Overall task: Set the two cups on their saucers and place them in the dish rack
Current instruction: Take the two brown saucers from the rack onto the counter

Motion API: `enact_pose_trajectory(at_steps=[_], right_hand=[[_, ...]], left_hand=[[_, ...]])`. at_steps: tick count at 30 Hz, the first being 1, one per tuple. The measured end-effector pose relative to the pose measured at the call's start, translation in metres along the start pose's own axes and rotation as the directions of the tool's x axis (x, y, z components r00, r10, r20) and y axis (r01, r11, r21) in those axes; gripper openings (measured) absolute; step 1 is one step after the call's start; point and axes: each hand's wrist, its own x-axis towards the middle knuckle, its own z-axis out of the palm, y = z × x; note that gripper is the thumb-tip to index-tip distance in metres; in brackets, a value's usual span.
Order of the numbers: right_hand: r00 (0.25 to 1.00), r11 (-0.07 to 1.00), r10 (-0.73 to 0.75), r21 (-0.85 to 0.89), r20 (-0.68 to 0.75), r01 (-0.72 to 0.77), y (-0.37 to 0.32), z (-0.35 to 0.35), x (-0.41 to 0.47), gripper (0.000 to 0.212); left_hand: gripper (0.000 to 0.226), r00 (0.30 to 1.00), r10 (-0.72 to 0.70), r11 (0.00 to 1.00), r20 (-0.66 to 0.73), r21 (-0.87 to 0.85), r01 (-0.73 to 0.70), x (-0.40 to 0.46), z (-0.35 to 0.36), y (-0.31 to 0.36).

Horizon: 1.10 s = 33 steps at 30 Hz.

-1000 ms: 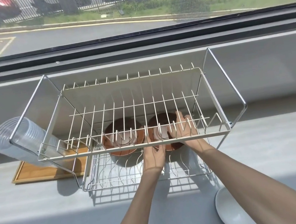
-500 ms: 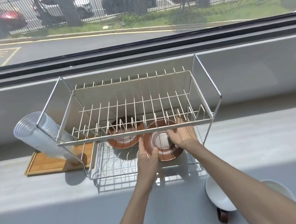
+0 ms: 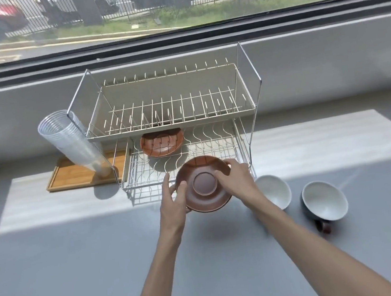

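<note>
A brown saucer (image 3: 202, 191) hangs tilted above the grey counter, just in front of the dish rack (image 3: 173, 123). My left hand (image 3: 174, 200) grips its left rim and my right hand (image 3: 237, 179) grips its right rim. A second brown saucer (image 3: 161, 143) lies on the rack's lower wire shelf, at the back left. Two cups with white insides stand on the counter to the right: one (image 3: 276, 190) partly behind my right forearm, the other (image 3: 324, 201) further right, dark outside with a brown handle.
A stack of clear plastic cups (image 3: 71, 141) leans on a wooden tray (image 3: 69, 177) left of the rack. The rack's upper shelf holds nothing. A window ledge (image 3: 327, 63) runs behind the rack. Grey counter spreads in front.
Both hands have drawn one brown saucer out of the rack's lower shelf toward me, out over the counter. The other saucer stays in the rack. The view has pulled back, showing both cups.
</note>
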Motion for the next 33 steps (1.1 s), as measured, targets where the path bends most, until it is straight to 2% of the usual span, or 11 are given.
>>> enact_pose_trajectory(at_steps=[6, 16, 25, 33], right_hand=[[1.000, 0.999, 0.012, 0.040, 0.008, -0.012, 0.025, 0.012, -0.047, 0.061], [0.991, 0.986, 0.134, 0.098, 0.024, -0.136, 0.090, 0.032, -0.113, 0.060], [0.957, 0.951, 0.269, 0.188, -0.104, -0.247, 0.147, 0.013, -0.150, 0.050], [0.894, 0.904, 0.390, 0.275, -0.221, -0.327, 0.182, -0.015, -0.165, 0.047]], left_hand=[[0.059, 0.999, -0.051, 0.999, -0.003, -0.018, 0.050, -0.044, -0.020, -0.023], [0.057, 0.988, -0.143, 0.989, 0.056, 0.057, 0.139, -0.096, -0.029, -0.075], [0.061, 0.957, -0.182, 0.976, 0.225, 0.160, 0.148, -0.114, 0.006, -0.093], [0.072, 0.907, -0.211, 0.966, 0.365, 0.220, 0.136, -0.120, 0.051, -0.093]])
